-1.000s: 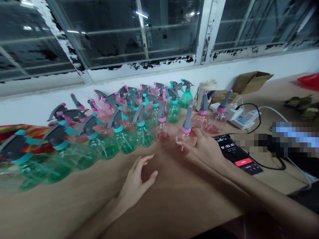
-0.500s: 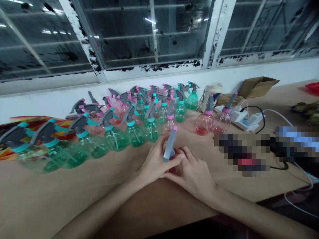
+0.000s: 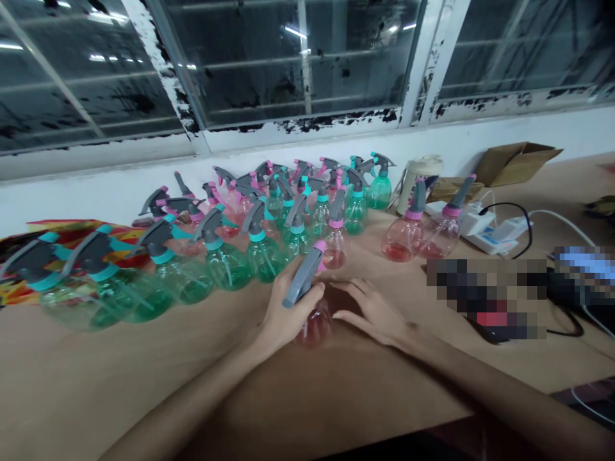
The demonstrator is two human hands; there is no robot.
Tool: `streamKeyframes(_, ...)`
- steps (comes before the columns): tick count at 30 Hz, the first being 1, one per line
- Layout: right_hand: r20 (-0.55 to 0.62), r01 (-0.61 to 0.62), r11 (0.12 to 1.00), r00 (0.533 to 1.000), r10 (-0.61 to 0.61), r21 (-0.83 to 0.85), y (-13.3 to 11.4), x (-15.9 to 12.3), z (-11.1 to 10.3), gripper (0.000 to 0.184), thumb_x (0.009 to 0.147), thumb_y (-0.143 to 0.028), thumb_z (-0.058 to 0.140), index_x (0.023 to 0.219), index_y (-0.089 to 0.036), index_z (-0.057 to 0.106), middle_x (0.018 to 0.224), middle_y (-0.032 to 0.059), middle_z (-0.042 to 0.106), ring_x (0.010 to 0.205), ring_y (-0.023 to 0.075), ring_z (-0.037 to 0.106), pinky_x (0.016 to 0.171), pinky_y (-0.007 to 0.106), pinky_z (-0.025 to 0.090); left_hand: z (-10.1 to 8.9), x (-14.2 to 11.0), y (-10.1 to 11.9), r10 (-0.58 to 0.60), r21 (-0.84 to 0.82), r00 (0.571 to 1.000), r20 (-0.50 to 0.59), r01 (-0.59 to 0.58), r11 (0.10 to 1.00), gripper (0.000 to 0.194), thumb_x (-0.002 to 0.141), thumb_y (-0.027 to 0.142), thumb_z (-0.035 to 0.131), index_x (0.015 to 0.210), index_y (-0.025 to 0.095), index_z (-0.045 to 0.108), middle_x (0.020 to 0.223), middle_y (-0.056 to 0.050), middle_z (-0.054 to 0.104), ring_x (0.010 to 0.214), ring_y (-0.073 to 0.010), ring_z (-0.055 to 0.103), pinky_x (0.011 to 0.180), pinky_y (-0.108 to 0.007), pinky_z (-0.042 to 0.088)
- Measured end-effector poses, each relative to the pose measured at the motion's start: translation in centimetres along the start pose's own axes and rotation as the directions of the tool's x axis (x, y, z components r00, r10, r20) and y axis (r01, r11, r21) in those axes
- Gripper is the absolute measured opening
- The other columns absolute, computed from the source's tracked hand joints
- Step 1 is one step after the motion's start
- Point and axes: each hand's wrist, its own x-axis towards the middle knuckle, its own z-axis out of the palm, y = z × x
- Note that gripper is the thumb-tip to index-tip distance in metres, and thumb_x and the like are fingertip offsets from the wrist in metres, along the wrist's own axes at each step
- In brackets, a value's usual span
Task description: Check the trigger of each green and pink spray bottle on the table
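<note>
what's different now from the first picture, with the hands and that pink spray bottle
The pink spray bottle has moved left and closer to the person. The left hand, empty at first, has taken hold of it near the top. The right hand seems to have let go, open beside it. The green bottles and two other pink bottles stayed put.

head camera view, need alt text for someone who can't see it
A left hand grips a pink spray bottle by its neck, the open right hand beside it. Green and pink spray bottles crowd the table behind, below dark windows.
</note>
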Motion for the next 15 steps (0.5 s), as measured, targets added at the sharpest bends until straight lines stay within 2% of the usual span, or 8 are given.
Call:
streamKeyframes(4, 0.024, -0.005, 0.997, 1.000, 0.007, -0.075, 3.9, -0.6, -0.1, 0.050, 0.086, -0.049, 0.052, 0.127, -0.021, 0.049, 0.132, 0.0119, 0.054, 0.124, 0.0256, 0.047, 0.100, 0.051, 0.041, -0.1, 1.0, -0.1, 0.015, -0.078, 0.998, 0.065, -0.010, 0.997, 0.017, 0.075, 0.020, 0.055, 0.093, 0.022, 0.057, 0.090, -0.003, 0.064, 0.086, -0.0187, 0.062, 0.084, -0.036, 0.048)
streamKeyframes(7, 0.026, -0.021, 0.994, 0.999, 0.024, -0.109, 5.5, -0.8, 0.1, 0.047, 0.088, -0.048, 0.050, 0.125, -0.021, 0.053, 0.133, 0.0113, 0.054, 0.125, 0.0256, 0.047, 0.100, 0.050, 0.042, -0.2, 1.7, -0.3, 0.011, -0.102, 0.997, 0.078, -0.003, 0.995, 0.018, 0.073, 0.021, 0.056, 0.090, 0.022, 0.058, 0.084, -0.002, 0.064, 0.081, -0.0184, 0.063, 0.080, -0.035, 0.049)
streamKeyframes(15, -0.011, -0.032, 0.992, 0.999, 0.030, -0.120, 5.9, -0.6, 0.5, 0.047, 0.087, -0.047, 0.051, 0.125, -0.020, 0.055, 0.132, 0.0119, 0.056, 0.126, 0.0261, 0.047, 0.102, 0.050, 0.041, -0.6, 2.0, -0.2, 0.001, -0.052, 0.995, 0.102, 0.004, 0.999, 0.013, 0.068, 0.026, 0.055, 0.080, 0.022, 0.059, 0.077, 0.000, 0.066, 0.068, -0.0170, 0.061, 0.063, -0.029, 0.049)
